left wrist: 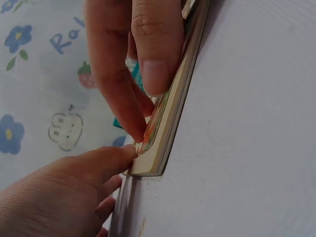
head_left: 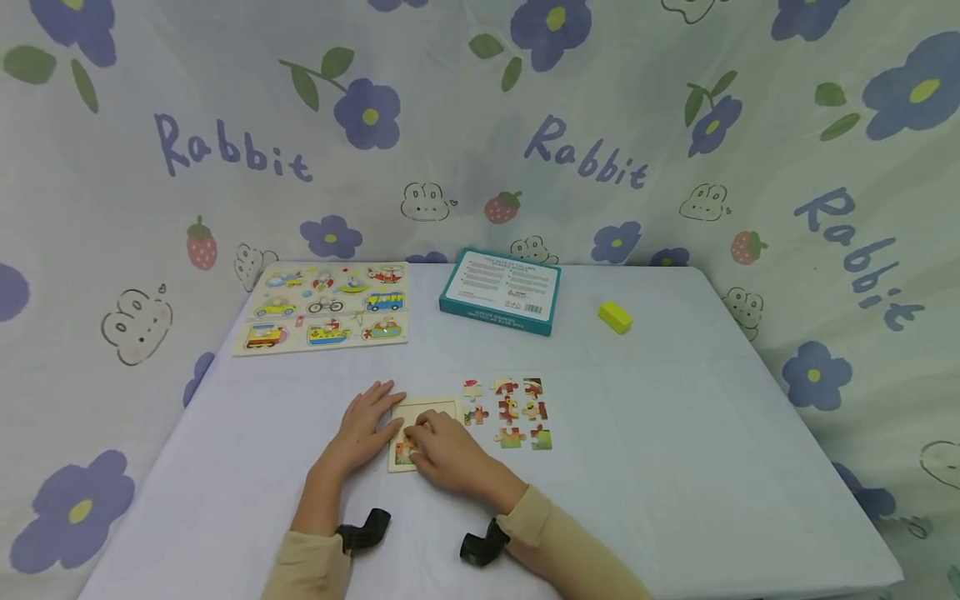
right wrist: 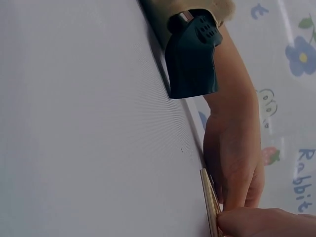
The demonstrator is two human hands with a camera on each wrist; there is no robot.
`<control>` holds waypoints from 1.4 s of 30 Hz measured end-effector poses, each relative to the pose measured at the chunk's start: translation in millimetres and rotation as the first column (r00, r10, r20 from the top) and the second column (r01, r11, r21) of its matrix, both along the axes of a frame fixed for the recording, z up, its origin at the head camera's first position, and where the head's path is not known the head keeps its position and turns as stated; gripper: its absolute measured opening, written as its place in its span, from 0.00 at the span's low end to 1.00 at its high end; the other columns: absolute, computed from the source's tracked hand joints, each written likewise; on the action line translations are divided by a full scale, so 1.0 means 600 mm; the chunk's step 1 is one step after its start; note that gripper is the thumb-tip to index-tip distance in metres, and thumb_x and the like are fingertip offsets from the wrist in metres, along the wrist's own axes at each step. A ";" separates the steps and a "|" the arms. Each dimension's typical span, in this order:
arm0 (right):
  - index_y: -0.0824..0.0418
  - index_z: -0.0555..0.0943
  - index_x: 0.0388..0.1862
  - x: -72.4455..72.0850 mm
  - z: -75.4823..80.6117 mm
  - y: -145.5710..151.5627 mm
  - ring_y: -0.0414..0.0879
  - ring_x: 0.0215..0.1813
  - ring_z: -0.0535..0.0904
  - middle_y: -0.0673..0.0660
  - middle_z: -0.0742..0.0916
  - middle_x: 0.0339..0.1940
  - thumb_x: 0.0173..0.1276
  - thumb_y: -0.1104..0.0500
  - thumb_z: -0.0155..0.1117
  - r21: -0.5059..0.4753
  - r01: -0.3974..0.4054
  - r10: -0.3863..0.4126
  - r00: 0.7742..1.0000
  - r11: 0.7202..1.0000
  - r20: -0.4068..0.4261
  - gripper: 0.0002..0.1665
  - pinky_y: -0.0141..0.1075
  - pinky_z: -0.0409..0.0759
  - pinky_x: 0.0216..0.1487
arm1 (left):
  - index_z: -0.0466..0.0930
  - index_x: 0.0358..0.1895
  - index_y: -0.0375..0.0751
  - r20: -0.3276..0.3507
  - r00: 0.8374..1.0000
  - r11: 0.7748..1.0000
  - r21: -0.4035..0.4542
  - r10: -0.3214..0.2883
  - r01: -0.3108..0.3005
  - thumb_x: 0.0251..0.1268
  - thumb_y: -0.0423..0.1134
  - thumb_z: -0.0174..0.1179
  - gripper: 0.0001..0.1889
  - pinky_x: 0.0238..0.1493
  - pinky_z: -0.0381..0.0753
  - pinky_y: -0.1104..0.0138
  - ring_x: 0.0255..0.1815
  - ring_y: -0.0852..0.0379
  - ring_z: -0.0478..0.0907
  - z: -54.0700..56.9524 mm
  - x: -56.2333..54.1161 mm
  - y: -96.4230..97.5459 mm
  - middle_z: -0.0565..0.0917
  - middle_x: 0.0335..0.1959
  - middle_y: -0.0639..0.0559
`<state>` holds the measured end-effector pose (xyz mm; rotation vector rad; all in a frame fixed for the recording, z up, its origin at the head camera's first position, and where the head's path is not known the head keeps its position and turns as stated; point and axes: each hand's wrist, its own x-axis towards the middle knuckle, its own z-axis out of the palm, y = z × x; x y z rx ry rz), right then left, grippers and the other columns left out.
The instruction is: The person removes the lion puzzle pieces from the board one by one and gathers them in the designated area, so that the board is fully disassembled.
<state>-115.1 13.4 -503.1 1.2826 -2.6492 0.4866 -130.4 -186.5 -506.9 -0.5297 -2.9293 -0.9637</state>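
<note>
A small wooden puzzle tray (head_left: 431,401) lies in front of me. My left hand (head_left: 362,425) rests flat beside it, fingers straight and thumb on its left edge. My right hand (head_left: 447,450) bends over the tray, with thumb and index finger at a puzzle piece (head_left: 403,454) in the near left corner. In the left wrist view, this orange and green piece (left wrist: 154,123) lies inside the rim, partly covered by the right fingers. Right of the tray, several loose jigsaw pieces (head_left: 511,408) are laid out in rows.
At the back left lies a wooden vehicle puzzle board (head_left: 352,290). A teal and white box (head_left: 498,288) lies at the back middle, and a yellow block (head_left: 616,317) sits to its right. White cloth (head_left: 675,467) covers the table, and a printed curtain (head_left: 450,117) hangs behind it.
</note>
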 end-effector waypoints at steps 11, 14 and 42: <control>0.55 0.77 0.51 0.006 0.003 -0.001 0.43 0.46 0.68 0.51 0.75 0.48 0.66 0.54 0.58 -0.054 -0.014 0.018 0.997 0.998 0.078 0.15 0.32 0.67 0.45 | 0.70 0.61 0.38 0.007 1.000 1.000 -0.009 0.001 -0.001 0.64 0.40 0.55 0.22 0.66 0.41 0.44 0.69 0.39 0.49 0.005 0.001 0.000 0.62 0.66 0.37; 0.53 0.78 0.47 0.007 0.002 -0.001 0.42 0.46 0.67 0.49 0.76 0.47 0.65 0.55 0.59 -0.073 -0.027 0.034 0.995 0.997 0.099 0.12 0.30 0.65 0.43 | 0.70 0.61 0.38 0.019 1.000 1.000 -0.011 0.003 -0.003 0.64 0.40 0.55 0.22 0.65 0.41 0.44 0.69 0.39 0.49 0.006 0.001 0.000 0.61 0.66 0.37; 0.53 0.76 0.49 0.014 -0.001 -0.007 0.41 0.42 0.66 0.49 0.75 0.42 0.59 0.47 0.65 -0.083 0.064 -0.053 0.990 0.994 0.131 0.21 0.30 0.65 0.44 | 0.70 0.61 0.40 0.015 1.000 1.000 -0.009 0.010 -0.010 0.64 0.41 0.55 0.22 0.66 0.41 0.44 0.70 0.40 0.49 0.002 0.001 0.003 0.61 0.67 0.39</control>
